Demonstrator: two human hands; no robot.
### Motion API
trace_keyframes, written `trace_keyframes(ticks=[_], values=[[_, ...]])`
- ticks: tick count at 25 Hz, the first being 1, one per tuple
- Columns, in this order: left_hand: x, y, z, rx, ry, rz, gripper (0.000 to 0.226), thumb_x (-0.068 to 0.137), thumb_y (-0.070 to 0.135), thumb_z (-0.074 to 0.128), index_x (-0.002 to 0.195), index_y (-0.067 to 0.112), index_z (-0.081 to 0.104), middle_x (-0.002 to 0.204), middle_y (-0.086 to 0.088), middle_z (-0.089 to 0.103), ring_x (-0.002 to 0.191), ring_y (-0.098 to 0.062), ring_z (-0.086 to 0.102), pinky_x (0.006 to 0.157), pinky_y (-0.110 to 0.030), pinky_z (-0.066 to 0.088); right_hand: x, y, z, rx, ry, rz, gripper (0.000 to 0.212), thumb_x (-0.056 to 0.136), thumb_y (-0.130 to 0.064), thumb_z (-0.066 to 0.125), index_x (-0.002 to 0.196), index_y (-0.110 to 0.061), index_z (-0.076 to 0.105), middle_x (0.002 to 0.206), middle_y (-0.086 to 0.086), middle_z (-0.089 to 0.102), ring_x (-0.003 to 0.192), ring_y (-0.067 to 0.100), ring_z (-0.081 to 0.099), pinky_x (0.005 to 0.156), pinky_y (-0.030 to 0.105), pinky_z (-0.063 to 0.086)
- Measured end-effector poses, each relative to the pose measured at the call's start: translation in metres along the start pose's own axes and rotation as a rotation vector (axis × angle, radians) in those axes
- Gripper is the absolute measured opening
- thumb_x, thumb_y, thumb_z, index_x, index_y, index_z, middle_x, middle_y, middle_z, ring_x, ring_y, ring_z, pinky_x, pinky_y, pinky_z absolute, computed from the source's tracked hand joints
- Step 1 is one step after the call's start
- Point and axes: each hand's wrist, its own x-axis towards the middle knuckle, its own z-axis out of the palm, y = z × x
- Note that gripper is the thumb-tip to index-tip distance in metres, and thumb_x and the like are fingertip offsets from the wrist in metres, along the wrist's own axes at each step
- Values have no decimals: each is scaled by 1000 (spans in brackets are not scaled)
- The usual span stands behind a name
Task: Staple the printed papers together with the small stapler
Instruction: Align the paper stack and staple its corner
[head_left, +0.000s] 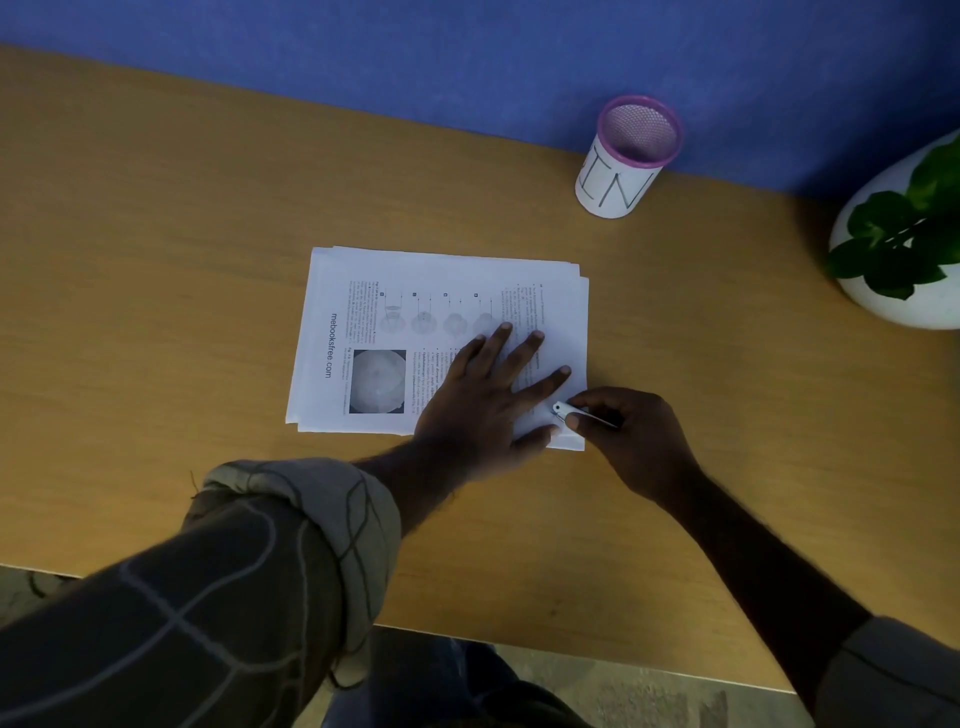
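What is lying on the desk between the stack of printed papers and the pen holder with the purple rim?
Nothing: in the head view only bare wooden desk lies between the printed papers and the pen holder.

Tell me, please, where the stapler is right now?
In the head view, the stapler is in the right hand, at the right edge of the papers near their front corner, just beyond the left hand's fingertips.
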Motion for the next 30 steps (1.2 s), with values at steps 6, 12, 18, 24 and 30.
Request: trace_keyframes(ticks=[6,12,18,24,30], values=[[1,-1,-1,3,-2,5,62,94,67,35,151,41,36,168,-7,21,154,-38,15,122,-55,18,1,-3,5,20,81,-14,19,90,-30,67,105,-21,73,89,-8,73,77,7,67,70,35,59],[0,-1,-2,5,-15,2,64,95,67,33,153,41,32,169,-6,19,155,-36,13,123,-55,17,-1,2,-3,-55,37,-62,21,92,-28,64,110,-21,72,95,-7,73,80,9,66,71,31,55],[0,0,-5,11,-23,12,61,97,63,33,153,39,33,168,-8,19,155,-38,13,122,-56,18,-2,11,-11,-555,111,-479,29,79,-11,78,108,-14,72,93,5,73,85,25,66,76,36,45],[-1,0,-5,9,-19,26,59,96,63,35,151,41,35,168,-10,20,154,-40,15,122,-56,18,-1,13,-7,-548,138,-556,31,76,-8,81,106,-13,73,88,6,73,78,24,65,71,32,42],[0,0,-5,10,-45,20,60,96,65,32,152,43,32,169,-9,17,155,-39,12,122,-58,18,0,11,-6,-537,126,-563,31,75,-6,81,105,-12,74,87,7,73,77,24,66,72,34,46]])
